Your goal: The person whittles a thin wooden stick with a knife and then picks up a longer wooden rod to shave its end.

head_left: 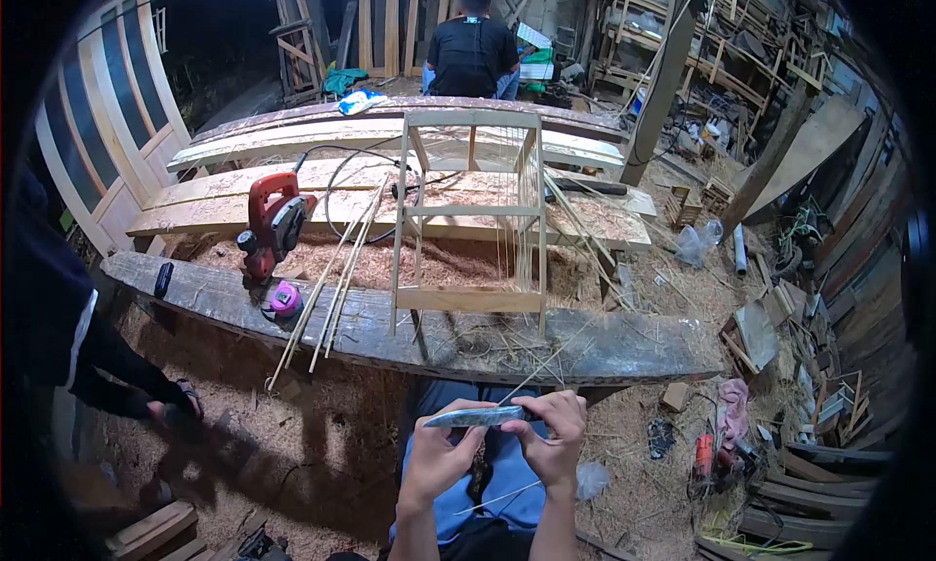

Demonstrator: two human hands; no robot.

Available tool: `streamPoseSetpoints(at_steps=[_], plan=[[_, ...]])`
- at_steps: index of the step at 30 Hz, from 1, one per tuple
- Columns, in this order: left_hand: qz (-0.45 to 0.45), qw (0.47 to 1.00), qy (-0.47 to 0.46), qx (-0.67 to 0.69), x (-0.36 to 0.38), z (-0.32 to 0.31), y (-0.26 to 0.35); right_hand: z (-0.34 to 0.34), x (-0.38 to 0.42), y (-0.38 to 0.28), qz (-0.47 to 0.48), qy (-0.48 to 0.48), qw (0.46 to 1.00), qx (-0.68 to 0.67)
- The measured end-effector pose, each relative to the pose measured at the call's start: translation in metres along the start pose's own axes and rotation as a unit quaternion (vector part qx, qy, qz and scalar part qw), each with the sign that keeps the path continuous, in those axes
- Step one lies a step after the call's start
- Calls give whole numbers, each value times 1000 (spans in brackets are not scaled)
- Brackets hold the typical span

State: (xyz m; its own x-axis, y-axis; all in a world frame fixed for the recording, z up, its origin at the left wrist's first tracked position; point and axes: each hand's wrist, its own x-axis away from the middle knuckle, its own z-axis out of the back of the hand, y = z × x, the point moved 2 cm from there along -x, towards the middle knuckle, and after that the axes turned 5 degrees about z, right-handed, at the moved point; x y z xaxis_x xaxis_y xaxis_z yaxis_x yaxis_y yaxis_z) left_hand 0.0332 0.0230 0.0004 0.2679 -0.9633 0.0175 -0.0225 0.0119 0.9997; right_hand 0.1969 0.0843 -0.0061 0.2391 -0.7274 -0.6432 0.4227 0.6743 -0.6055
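Note:
Over my lap, a knife [475, 418] with a broad grey blade lies level between my two hands, its tip pointing left. My right hand [554, 439] is closed around its dark handle end, thumb against the near side. The fingers of my left hand [444, 464] are closed at the blade, index finger above and thumb below. A thin wooden strip [534, 371] slants up and right from behind the knife. Another pale sliver [497, 499] lies across my lap. Just ahead, a slender wooden frame [471, 299] with thin upright sticks stands on the plank bench [624, 351].
A red power planer [276, 220], a pink tape measure [285, 300] and long thin sticks [336, 293] lie at left. A person [473, 54] sits with their back turned behind the boards [224, 195]. Another person's legs [117, 376] are at left. Shavings cover the floor [624, 464].

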Motion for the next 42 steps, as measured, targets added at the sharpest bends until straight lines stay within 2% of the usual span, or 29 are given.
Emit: streamPoseSetpoints(at_steps=[2,3,4,5,6,7,10,12,15,19,21,23,30,35,42], plan=[[-20,1000,-21,-7,-1,3,1,2,0,1,3,11,1000,24],[-24,1000,-19,-7,0,8,4,6,0,10,-28,66,997,39],[13,1000,-10,-6,4,17,8,11,4,20,-63,121,989,53],[48,999,0,-4,6,27,10,20,5,34,-133,206,969,-8],[63,997,22,46,7,37,6,35,3,43,-140,220,965,22],[43,998,41,22,5,47,3,53,6,48,-143,147,971,120],[49,997,61,-4,1,57,-2,53,9,46,-147,136,975,95],[58,995,75,36,-3,52,-6,31,7,36,-122,109,986,19],[46,993,77,76,-4,37,-3,6,0,11,-58,9,998,20],[42,993,76,85,-4,25,-4,-14,-7,-16,-14,-66,997,-45],[54,992,66,95,-3,24,-8,-19,-6,-22,-22,-74,995,-56],[-20,996,40,75,-3,22,-9,-20,-7,-25,-21,-70,996,-56],[1,998,12,59,3,18,-4,-17,-3,-21,-22,-63,996,-55],[-31,999,31,10,5,16,2,-14,-4,-24,-24,-63,996,-53],[-24,999,35,29,7,15,4,-15,-4,-23,-17,-58,996,-60]])
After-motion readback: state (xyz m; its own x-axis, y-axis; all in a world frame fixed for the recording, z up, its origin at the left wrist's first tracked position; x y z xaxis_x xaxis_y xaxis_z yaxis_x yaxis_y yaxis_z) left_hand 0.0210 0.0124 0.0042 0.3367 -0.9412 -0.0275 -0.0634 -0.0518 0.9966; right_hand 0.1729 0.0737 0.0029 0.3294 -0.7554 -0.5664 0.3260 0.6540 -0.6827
